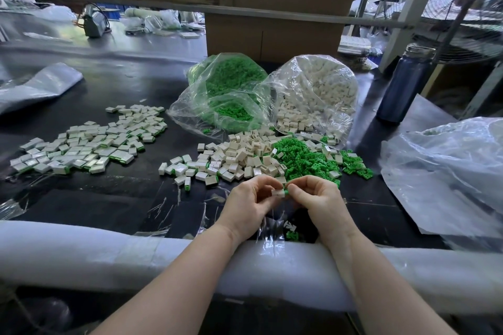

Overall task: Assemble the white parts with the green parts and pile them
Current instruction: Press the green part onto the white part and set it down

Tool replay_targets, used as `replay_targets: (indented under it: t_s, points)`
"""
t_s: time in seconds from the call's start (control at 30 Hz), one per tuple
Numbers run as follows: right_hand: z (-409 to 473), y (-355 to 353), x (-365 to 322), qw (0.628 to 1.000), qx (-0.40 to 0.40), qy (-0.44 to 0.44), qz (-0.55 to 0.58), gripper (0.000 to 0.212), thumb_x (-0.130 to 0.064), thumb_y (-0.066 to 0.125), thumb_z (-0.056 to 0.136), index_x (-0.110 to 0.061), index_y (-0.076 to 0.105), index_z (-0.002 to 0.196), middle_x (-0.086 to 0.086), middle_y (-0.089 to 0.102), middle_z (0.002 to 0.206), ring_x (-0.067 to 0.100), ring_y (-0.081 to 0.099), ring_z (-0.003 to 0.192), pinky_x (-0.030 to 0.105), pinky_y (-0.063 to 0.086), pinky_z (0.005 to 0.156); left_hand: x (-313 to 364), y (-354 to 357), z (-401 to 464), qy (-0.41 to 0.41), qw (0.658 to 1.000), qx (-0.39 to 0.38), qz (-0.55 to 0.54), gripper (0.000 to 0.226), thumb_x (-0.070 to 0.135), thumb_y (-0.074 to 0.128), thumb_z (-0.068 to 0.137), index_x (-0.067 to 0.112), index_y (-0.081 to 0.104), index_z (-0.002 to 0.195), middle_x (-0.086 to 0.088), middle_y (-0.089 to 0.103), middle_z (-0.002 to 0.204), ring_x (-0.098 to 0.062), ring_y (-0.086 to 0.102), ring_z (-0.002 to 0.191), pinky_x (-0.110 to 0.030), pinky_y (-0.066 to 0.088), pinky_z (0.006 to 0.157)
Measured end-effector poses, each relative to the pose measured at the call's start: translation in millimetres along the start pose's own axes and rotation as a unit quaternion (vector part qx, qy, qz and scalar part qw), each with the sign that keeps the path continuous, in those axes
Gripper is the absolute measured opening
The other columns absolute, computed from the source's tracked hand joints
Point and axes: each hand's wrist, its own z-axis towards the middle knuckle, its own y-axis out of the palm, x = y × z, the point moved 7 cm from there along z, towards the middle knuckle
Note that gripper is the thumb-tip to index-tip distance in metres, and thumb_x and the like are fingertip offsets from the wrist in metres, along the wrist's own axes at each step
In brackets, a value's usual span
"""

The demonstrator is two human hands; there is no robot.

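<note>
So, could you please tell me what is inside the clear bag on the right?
The right clear bag holds loose white parts, some spilling from its open mouth onto the table. Whatever lies deeper under them is covered.

A small factory or assembly workshop: a long dark bench (114,90) padded along its near edge with white foam (81,247), clear bulk bags of green parts (231,81) and white parts (324,84) spilling onto it, a spread pile of assembled pieces (81,141), big cardboard cartons (272,32) stacked behind, a large wire-caged industrial fan (468,8) at the right, and more benches littered with plastic bags beyond
</note>
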Motion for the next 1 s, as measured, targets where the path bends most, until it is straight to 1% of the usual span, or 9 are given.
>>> replay_targets:
  t_s: [0.07,0.17,0.37,0.47,0.57,0.63,0.73,0.9,1.0]
  points:
    - [-1.0,-1.1,0.8,0.999,-0.004,0.012,0.031,0.008,-0.002,0.065,0.084,-0.005,0.068,0.078,0.008,0.071,0.065,0.017,0.066,0.058,0.026,0.055,0.054,-2.5,-0.6,1.0,-0.011,1.000,0.003,-0.009,0.006,0.014,0.062,0.087,0.016,0.066,0.092,-0.006,0.069,0.085,-0.020,0.066,0.082,-0.027,0.054,0.081]
    - [-0.1,-1.4,1.1,1.000,-0.006,0.004,-0.001,0.010,-0.002,0.066,0.083,-0.006,0.067,0.074,0.004,0.069,0.059,0.013,0.064,0.053,0.022,0.052,0.050,-6.0,-1.2,2.2,-0.027,0.999,0.000,-0.019,0.008,0.013,0.058,0.090,0.017,0.065,0.088,0.002,0.068,0.079,-0.011,0.064,0.078,-0.019,0.052,0.077]
    - [2.8,3.7,4.0,0.997,-0.015,-0.004,-0.077,0.018,-0.003,0.063,0.086,-0.013,0.064,0.070,0.000,0.064,0.057,0.009,0.060,0.050,0.020,0.049,0.050,-7.0,-0.8,1.6,-0.037,0.999,-0.014,0.029,0.013,0.014,0.057,0.091,0.011,0.069,0.094,-0.005,0.070,0.088,-0.020,0.066,0.088,-0.035,0.052,0.087]
    - [2.7,5.9,2.8,0.995,-0.029,-0.009,-0.100,0.020,-0.003,0.063,0.086,-0.013,0.064,0.069,-0.001,0.062,0.056,0.005,0.057,0.048,0.015,0.045,0.049,-6.5,-0.2,0.4,-0.031,0.997,-0.025,0.073,0.015,0.017,0.057,0.091,0.012,0.070,0.098,-0.001,0.071,0.089,-0.015,0.064,0.087,-0.033,0.051,0.087]
    - [1.2,6.6,2.5,0.995,-0.053,-0.003,-0.088,0.018,-0.002,0.062,0.087,-0.010,0.063,0.070,-0.003,0.062,0.054,0.004,0.056,0.046,0.014,0.044,0.048,-6.4,0.1,-0.5,-0.035,0.996,-0.033,0.073,0.017,0.017,0.057,0.091,0.012,0.070,0.101,-0.001,0.071,0.091,-0.013,0.064,0.089,-0.029,0.050,0.088]
    - [0.5,6.4,2.9,0.995,-0.059,0.002,-0.080,0.017,-0.002,0.061,0.087,-0.009,0.063,0.072,-0.001,0.062,0.054,0.006,0.057,0.048,0.015,0.044,0.049,-5.3,0.7,-0.7,-0.031,0.996,-0.038,0.070,0.017,0.017,0.057,0.092,0.012,0.070,0.101,0.001,0.070,0.090,-0.011,0.063,0.087,-0.025,0.050,0.086]
    - [0.7,6.2,2.4,0.997,-0.047,-0.005,-0.067,0.016,0.000,0.061,0.086,-0.012,0.063,0.075,0.001,0.063,0.062,0.011,0.059,0.057,0.021,0.049,0.057,-3.7,0.6,-0.4,-0.025,0.998,-0.033,0.056,0.015,0.016,0.058,0.091,0.013,0.071,0.098,0.007,0.067,0.082,-0.004,0.061,0.078,-0.018,0.048,0.080]
    - [2.3,0.2,0.9,0.998,-0.002,-0.022,-0.052,0.013,0.001,0.064,0.083,-0.011,0.065,0.080,0.005,0.067,0.066,0.011,0.062,0.058,0.021,0.051,0.055,-2.5,0.4,0.9,-0.019,1.000,-0.015,0.013,0.008,0.014,0.059,0.090,0.018,0.066,0.092,0.002,0.064,0.077,-0.012,0.060,0.072,-0.027,0.052,0.075]
    - [3.2,-0.7,4.0,0.999,0.005,-0.014,-0.045,0.012,0.002,0.064,0.083,-0.009,0.066,0.078,0.004,0.068,0.064,0.012,0.064,0.057,0.021,0.051,0.053,-2.1,2.4,0.0,-0.016,0.999,-0.021,0.028,0.016,0.013,0.070,0.081,0.023,0.058,0.088,0.001,0.060,0.076,-0.012,0.055,0.066,-0.023,0.049,0.068]
